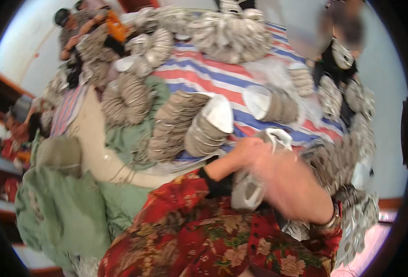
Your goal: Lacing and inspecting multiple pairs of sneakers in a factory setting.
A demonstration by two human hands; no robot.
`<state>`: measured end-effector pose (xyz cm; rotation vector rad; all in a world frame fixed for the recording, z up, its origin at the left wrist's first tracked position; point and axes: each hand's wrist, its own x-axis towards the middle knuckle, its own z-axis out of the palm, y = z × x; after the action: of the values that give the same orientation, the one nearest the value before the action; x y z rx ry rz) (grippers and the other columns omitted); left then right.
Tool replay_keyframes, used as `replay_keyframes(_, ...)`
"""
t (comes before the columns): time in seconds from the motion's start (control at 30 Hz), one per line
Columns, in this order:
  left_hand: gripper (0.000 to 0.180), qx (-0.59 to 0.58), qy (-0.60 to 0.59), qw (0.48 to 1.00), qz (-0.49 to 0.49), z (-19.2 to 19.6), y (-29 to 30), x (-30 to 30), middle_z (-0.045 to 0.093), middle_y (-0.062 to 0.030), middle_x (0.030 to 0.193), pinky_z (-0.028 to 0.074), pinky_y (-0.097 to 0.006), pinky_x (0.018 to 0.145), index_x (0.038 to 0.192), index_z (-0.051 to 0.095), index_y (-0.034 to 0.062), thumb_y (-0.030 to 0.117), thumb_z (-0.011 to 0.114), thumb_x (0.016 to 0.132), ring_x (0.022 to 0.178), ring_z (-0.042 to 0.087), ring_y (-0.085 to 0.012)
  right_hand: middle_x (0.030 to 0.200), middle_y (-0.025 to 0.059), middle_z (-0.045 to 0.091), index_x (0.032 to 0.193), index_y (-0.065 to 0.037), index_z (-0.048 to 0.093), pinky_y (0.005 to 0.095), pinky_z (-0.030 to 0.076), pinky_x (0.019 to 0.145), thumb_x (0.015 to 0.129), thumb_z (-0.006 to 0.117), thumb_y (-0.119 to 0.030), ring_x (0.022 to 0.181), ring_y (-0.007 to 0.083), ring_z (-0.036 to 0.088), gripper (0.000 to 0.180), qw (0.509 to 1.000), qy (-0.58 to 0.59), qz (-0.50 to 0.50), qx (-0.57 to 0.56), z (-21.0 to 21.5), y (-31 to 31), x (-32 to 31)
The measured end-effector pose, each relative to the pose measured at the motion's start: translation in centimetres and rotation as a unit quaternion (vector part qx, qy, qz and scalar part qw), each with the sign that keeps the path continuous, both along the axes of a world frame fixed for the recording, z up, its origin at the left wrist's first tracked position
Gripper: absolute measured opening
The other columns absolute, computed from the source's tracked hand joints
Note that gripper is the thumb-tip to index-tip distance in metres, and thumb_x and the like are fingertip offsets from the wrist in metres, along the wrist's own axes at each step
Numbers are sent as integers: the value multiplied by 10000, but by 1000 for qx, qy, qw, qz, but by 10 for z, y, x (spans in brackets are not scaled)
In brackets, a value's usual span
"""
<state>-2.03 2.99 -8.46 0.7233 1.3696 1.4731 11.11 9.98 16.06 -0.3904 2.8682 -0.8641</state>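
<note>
In front of my body is a grey and white shoe upper (247,193), its white collar edge (277,137) showing beyond my hands. My left hand (249,151) is closed at the upper's far part, its fingertips partly covered by the other hand. Across the upper lies my right hand (277,173), smeared by motion, so its fingers cannot be made out. Just beyond are nested stacks of brown-grey shoe uppers (178,121), one with a white lining (217,114) facing me. Another such stack (280,104) lies farther right.
A striped red, white and blue sheet (204,69) covers the table. More bundled uppers (231,37) lie at the back and along the right (335,157). Green cloth (61,207) drapes at left beside a beige curved edge (93,138). Other people (77,30) sit far left and far right.
</note>
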Motion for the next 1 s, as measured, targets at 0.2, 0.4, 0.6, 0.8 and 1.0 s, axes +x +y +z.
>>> replay_keyframes(0.2,394,-52,93,994,-31,60,3,17,502,37,642,342,-231,544,663,575,55,366,579,903,601,418,-49,1315,195,488,1293,78,449,439,366,1037,1020,297,-259,1259,330,430,459,518,12,225,-825,23,-106,28)
replay_keyframes(0.4,337,-66,62,995,-37,51,-2,3,526,46,674,349,-216,558,709,595,60,333,585,906,619,430,-43,1332,191,476,1310,60,446,456,338,1060,1028,261,-289,1277,327,410,486,526,-32,292,-799,35,-99,5)
replay_keyframes(0.6,355,-52,19,996,-67,50,-5,5,529,40,725,346,-207,606,737,589,66,369,559,919,668,431,-48,1247,159,556,1255,18,531,410,414,991,1018,272,-382,1178,283,511,532,561,-161,212,-784,34,-87,14)
replay_keyframes(0.8,368,-63,-5,996,-61,48,-9,1,524,50,694,326,-204,602,722,613,92,414,581,898,662,419,-49,1178,175,593,1193,19,570,392,416,963,983,467,-252,1125,284,544,358,685,-189,114,-694,5,-61,23)
replay_keyframes(1.0,166,-24,-151,988,-38,58,-20,-15,581,26,795,387,-239,709,789,616,96,244,594,863,755,497,-72,826,87,657,984,53,622,270,500,694,984,428,-246,726,156,631,357,783,-13,-245,-572,-67,19,35)
